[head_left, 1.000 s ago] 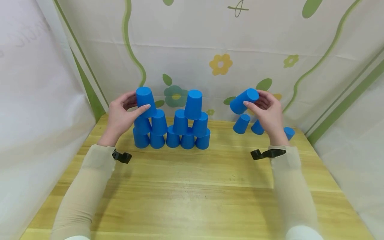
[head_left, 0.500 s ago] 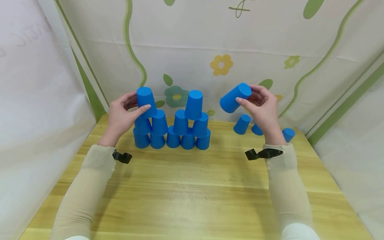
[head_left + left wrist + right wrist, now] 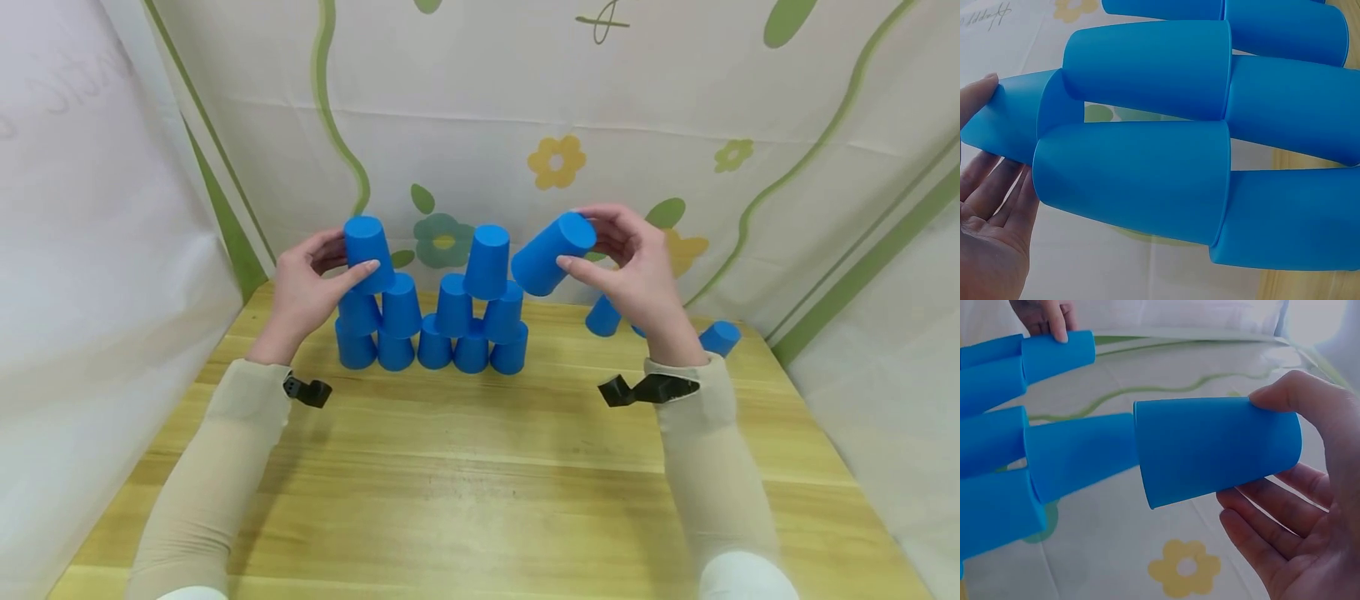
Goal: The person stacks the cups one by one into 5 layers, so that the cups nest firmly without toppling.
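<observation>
In the head view my left hand (image 3: 311,287) grips an upside-down blue cup (image 3: 367,250) on the third level, at the left of a stack. The left wrist view shows that cup (image 3: 1016,112) between thumb and fingers, its rim at the bases of two second-level cups. My right hand (image 3: 630,271) pinches another blue cup (image 3: 551,254), tilted with its mouth down and left, in the air. It is close to the right of the other third-level cup (image 3: 487,262). Below them are second-level cups (image 3: 454,307) and a bottom row of several cups (image 3: 471,348).
Loose blue cups stand upside down at the back right: one cup (image 3: 602,317) partly behind my right hand, one cup (image 3: 720,337) beyond my right wrist, and a sliver of another. A printed curtain (image 3: 465,100) hangs behind the wooden table (image 3: 465,467).
My right hand has moved left with its tilted cup, from above the loose cups to near the stack's upper right cup. My left hand stays on its cup.
</observation>
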Demonstrator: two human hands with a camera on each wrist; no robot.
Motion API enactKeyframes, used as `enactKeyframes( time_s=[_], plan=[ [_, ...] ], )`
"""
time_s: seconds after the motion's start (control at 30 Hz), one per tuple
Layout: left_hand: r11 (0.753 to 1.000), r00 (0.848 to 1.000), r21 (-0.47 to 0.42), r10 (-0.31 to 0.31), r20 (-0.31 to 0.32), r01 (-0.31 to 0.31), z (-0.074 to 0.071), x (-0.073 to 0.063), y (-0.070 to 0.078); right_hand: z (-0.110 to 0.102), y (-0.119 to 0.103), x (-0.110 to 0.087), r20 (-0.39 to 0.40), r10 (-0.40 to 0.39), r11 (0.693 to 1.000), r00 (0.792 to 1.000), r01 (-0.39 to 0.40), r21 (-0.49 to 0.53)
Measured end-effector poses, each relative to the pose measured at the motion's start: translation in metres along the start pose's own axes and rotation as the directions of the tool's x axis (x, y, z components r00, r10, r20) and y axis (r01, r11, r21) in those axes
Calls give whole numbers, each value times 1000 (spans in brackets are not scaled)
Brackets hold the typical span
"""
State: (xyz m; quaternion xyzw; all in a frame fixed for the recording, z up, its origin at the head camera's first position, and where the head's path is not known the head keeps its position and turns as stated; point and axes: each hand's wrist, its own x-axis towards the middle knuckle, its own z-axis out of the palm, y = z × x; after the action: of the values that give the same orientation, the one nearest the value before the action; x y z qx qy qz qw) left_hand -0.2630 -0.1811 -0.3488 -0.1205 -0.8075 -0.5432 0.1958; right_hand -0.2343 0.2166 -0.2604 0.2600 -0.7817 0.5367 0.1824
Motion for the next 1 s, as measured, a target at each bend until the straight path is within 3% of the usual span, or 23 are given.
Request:
enactKeyframes(
  time_s=[0.3,0.57,0.8,1.0],
  plan=[
    [1000,1000,-1,-13,0,13,1,0,-1,28,-16,17,93,-45,998,995,41,48],
    [1000,1000,9,-6,-7,6,-1,0,1,60,-15,42,129,-90,995,988,84,54],
    [1000,1000,0,-14,-7,14,0,-1,1,81,-7,67,126,25,999,992,-31,42],
    [1000,1000,-16,-11,-9,11,1,0,1,97,2,80,176,121,993,977,-117,-33]
  ],
)
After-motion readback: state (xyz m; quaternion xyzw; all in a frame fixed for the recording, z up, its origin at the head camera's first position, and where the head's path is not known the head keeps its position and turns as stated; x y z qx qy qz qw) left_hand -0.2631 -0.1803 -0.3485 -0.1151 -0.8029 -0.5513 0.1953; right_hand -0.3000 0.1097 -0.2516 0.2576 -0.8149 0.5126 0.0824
